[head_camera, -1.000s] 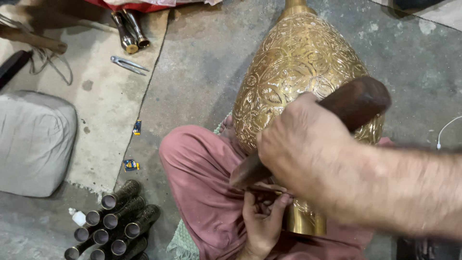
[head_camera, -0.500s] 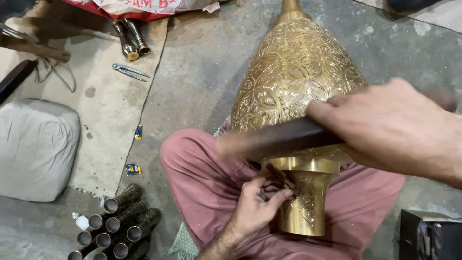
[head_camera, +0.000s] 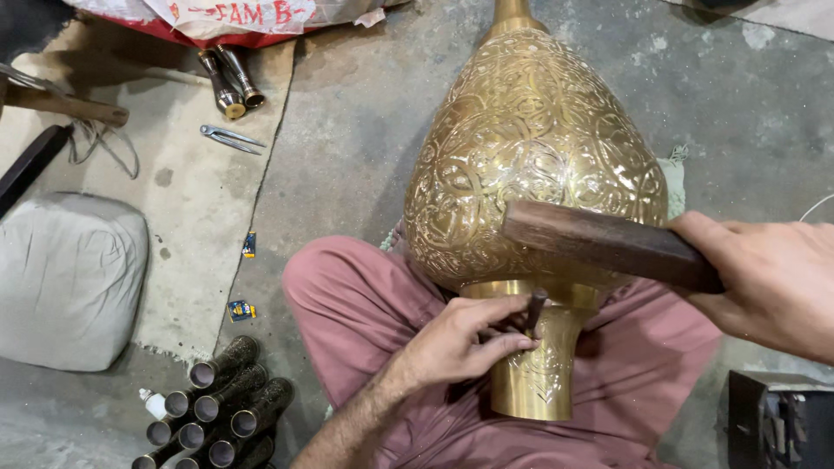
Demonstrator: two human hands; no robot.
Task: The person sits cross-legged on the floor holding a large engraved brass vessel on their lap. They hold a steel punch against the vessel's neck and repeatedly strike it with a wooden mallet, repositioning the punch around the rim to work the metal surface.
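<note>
A large engraved brass vase lies across my lap on pink trousers, its neck pointing toward me. My left hand pinches a small dark metal punch against the collar where the neck meets the body. My right hand grips a dark wooden mallet, held level just above the punch, in front of the vase's belly.
A grey cushion sits at the left on a worn mat. Several dark metal tubes lie bundled near my knee. Metal dividers, two brass pieces and a wooden stick rest farther back. A dark box is at lower right.
The mallet has swung from low over the neck up and to the right, now level over the punch. My left hand has shifted up onto the collar with the punch.
</note>
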